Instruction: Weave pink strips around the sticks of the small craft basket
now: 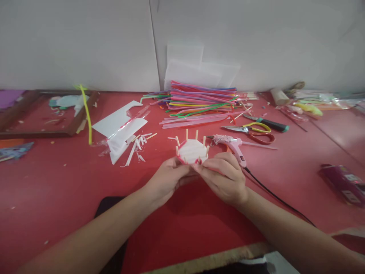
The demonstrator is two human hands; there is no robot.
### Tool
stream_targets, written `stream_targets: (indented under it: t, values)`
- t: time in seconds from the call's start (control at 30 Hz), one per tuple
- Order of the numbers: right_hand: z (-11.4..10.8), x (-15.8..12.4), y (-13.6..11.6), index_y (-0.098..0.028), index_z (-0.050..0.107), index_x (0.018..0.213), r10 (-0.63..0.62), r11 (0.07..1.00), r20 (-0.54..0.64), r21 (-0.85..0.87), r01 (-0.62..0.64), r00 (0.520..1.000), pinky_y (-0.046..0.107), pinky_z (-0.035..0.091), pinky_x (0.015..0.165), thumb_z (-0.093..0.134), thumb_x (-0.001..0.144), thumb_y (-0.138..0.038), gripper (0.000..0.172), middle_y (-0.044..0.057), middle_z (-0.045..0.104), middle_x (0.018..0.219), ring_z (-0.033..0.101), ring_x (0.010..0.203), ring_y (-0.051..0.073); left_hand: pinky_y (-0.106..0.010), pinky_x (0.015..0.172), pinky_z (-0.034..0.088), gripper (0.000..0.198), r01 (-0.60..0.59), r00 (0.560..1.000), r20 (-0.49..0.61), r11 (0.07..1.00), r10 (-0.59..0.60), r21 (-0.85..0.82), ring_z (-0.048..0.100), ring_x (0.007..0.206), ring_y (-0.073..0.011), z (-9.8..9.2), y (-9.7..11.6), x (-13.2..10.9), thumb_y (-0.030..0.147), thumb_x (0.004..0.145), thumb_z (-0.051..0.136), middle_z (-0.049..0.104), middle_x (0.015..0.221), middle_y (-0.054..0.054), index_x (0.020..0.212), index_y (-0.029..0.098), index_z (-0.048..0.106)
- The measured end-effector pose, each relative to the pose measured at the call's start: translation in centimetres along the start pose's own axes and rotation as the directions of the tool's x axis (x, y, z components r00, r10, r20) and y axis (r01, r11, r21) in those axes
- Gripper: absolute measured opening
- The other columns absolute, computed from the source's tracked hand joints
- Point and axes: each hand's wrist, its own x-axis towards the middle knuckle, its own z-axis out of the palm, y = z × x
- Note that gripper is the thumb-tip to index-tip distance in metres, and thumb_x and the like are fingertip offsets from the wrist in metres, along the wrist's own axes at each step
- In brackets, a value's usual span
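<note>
Between both hands, above the red table, is a small pale disc (193, 149) with several short wooden sticks standing up around its rim. Red or pink trim shows along part of its edge. My left hand (168, 176) grips the disc from the left and below, thumb along the near edge. My right hand (224, 176) has its fingers pinched at the near right edge, beside a curl of red trim (198, 161). The fingertips beneath the disc are hidden. Just beyond my right hand lies a pink hot glue gun (232, 146), its nozzle close to the disc.
Scissors (256, 130) and a dark-handled tool (270, 123) lie behind the glue gun, whose black cord (276, 194) runs right. A pile of pipe cleaners (202, 99) is at the back. White card pieces (119, 125), a brown tray (37, 134) and a purple box (343, 184) flank them.
</note>
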Motion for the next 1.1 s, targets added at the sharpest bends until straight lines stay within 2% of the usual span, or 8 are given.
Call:
stream_targets:
  t: [0.27, 0.43, 0.57, 0.73, 0.9, 1.1]
  values:
    - [-0.1, -0.4, 0.0, -0.014, 0.074, 0.100, -0.053, 0.994, 0.047, 0.100, 0.048, 0.997, 0.031, 0.059, 0.073, 0.067, 0.083, -0.004, 0.021, 0.008, 0.076, 0.091, 0.064, 0.083, 0.018, -0.027, 0.078, 0.055, 0.009, -0.027, 1.000, -0.018, 0.999, 0.026, -0.042, 0.073, 0.079, -0.0175, -0.3, 0.0, -0.1, 0.021, 0.073, 0.078, 0.078, 0.079, -0.007, 0.072, 0.014, 0.073]
    - [0.0, -1.0, 0.2, -0.014, 0.072, 0.107, -0.062, 0.991, 0.109, 0.125, 0.048, 0.992, 0.035, 0.061, 0.078, 0.062, 0.086, -0.004, 0.025, 0.009, 0.077, 0.100, 0.069, 0.092, 0.020, -0.032, 0.085, 0.055, 0.009, -0.048, 0.998, -0.030, 0.998, 0.047, -0.040, 0.072, 0.079, -0.0171, -0.3, -0.1, -0.2, 0.021, 0.073, 0.078, 0.078, 0.081, -0.007, 0.078, 0.014, 0.074]
    - [0.1, -1.1, 0.7, -0.013, 0.071, 0.103, -0.083, 0.987, 0.151, 0.150, 0.060, 0.985, 0.036, 0.061, 0.080, 0.060, 0.087, -0.002, 0.023, 0.011, 0.077, 0.101, 0.071, 0.093, 0.021, -0.027, 0.078, 0.056, 0.007, -0.033, 0.997, -0.072, 0.994, 0.026, -0.106, 0.070, 0.070, -0.0138, -0.5, 0.0, 0.0, 0.018, 0.074, 0.076, 0.076, 0.071, -0.004, 0.068, 0.014, 0.073]
    - [-0.1, -0.8, 1.0, -0.013, 0.069, 0.099, -0.136, 0.969, 0.148, 0.224, 0.100, 0.980, 0.034, 0.062, 0.076, 0.052, 0.090, -0.002, 0.023, 0.012, 0.077, 0.099, 0.072, 0.089, 0.019, -0.027, 0.075, 0.057, 0.007, -0.002, 0.996, -0.089, 0.995, -0.008, -0.103, 0.070, 0.068, -0.0136, -0.7, 0.3, -0.1, 0.020, 0.075, 0.076, 0.077, 0.071, -0.004, 0.071, 0.014, 0.075]
    - [-0.3, -0.7, 0.9, -0.015, 0.069, 0.101, -0.121, 0.944, 0.153, 0.324, 0.066, 0.981, 0.033, 0.062, 0.077, 0.053, 0.090, -0.003, 0.022, 0.009, 0.078, 0.095, 0.073, 0.090, 0.017, -0.026, 0.072, 0.058, 0.007, 0.036, 0.996, -0.080, 0.995, -0.043, -0.091, 0.070, 0.064, -0.0126, -0.8, 0.2, -0.3, 0.018, 0.073, 0.079, 0.077, 0.068, -0.004, 0.071, 0.014, 0.075]
    - [-0.5, -0.6, 1.1, -0.014, 0.067, 0.101, -0.078, 0.918, 0.163, 0.396, 0.007, 0.984, 0.034, 0.061, 0.078, 0.054, 0.088, 0.000, 0.023, 0.011, 0.077, 0.093, 0.072, 0.090, 0.017, -0.023, 0.065, 0.058, 0.009, 0.063, 0.985, -0.154, 0.994, -0.076, -0.093, 0.070, 0.062, -0.0122, -0.9, 0.1, -0.1, 0.017, 0.072, 0.080, 0.075, 0.064, -0.004, 0.067, 0.013, 0.074]
